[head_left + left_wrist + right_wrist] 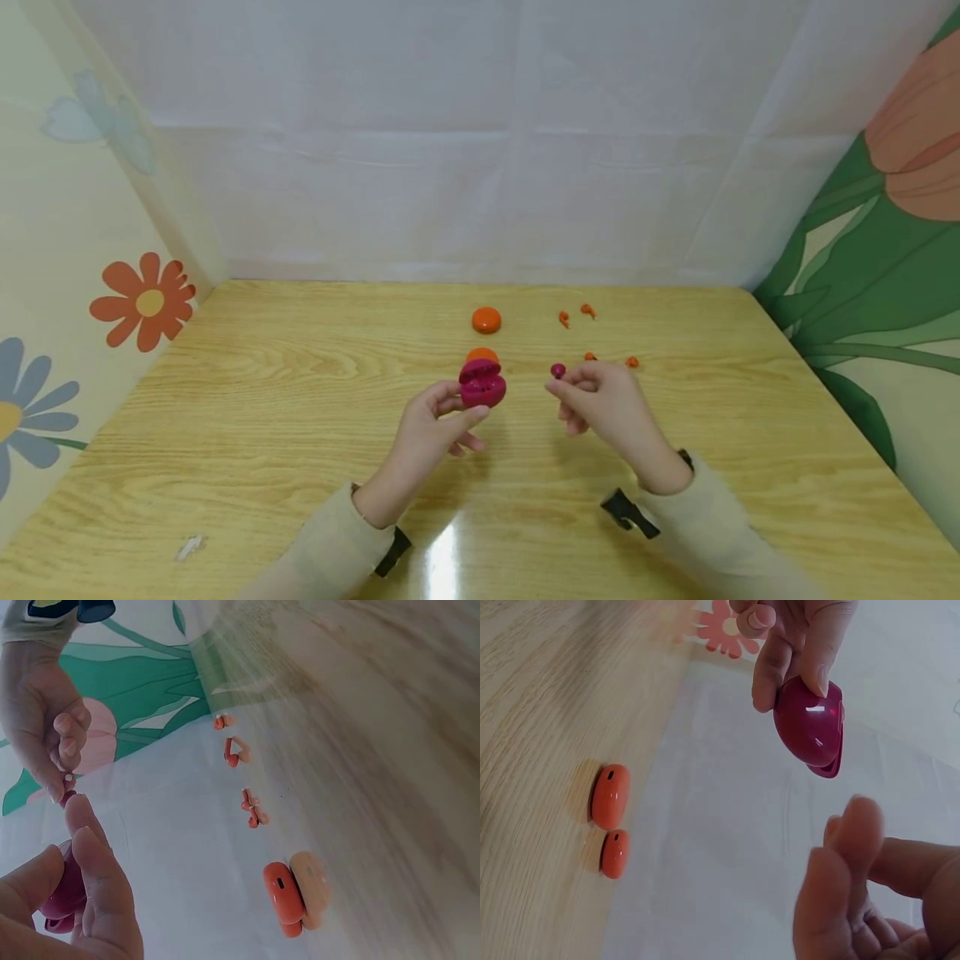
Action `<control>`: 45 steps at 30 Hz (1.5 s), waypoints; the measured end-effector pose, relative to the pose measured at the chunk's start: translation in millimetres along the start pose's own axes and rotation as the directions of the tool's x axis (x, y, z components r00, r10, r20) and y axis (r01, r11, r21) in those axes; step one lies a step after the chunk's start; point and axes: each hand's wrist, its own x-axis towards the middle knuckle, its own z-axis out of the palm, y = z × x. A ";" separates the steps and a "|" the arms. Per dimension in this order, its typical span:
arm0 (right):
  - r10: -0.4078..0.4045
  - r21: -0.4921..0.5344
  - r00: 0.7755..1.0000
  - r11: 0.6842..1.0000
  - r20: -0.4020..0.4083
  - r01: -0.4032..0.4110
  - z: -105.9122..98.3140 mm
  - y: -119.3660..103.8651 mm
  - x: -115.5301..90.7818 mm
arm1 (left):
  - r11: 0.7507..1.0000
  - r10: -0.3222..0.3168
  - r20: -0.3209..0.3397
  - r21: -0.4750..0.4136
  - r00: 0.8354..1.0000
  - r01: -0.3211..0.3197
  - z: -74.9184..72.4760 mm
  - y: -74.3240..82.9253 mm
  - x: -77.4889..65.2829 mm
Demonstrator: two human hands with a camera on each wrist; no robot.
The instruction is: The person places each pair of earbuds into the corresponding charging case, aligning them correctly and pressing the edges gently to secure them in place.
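My left hand [423, 427] holds a magenta earbud charging case [483, 392] between thumb and fingers, above the table. The case's lid is raised, and its inside faces me; whether an earbud sits in it is too small to tell. To the right, my right hand [613, 408] pinches a magenta earbud [558, 370] between thumb and forefinger, its rounded end up, apart from the case. In the right wrist view the case [810, 724] shows its glossy underside, while the right fingers hide the earbud.
Two closed orange cases stand beyond the left hand, the far one [486, 320] in full view and the near one [482, 354] partly hidden by the magenta lid. Loose orange earbuds [588, 311] lie on the wooden table [300, 375] beyond the right hand. A white cloth [375, 167] hangs behind.
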 end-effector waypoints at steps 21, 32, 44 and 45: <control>-0.030 0.038 1.000 0.999 -0.003 0.030 10.4 -8.7 -0.2 | 1.000 0.011 0.003 0.013 1.000 -0.011 1.0 -0.2 -0.7; -0.051 0.083 0.999 0.995 0.001 0.050 16.7 -13.9 -1.2 | 1.000 0.010 0.005 0.016 1.000 -0.010 2.4 0.3 -0.7; -0.058 0.090 0.998 0.994 0.008 0.057 21.9 -18.5 -0.7 | 1.000 0.013 0.009 0.021 1.000 -0.013 4.6 2.1 -1.7; -0.057 0.094 0.998 0.994 0.009 0.056 22.3 -18.4 -0.6 | 1.000 0.014 0.012 0.022 1.000 -0.014 4.8 2.2 -1.7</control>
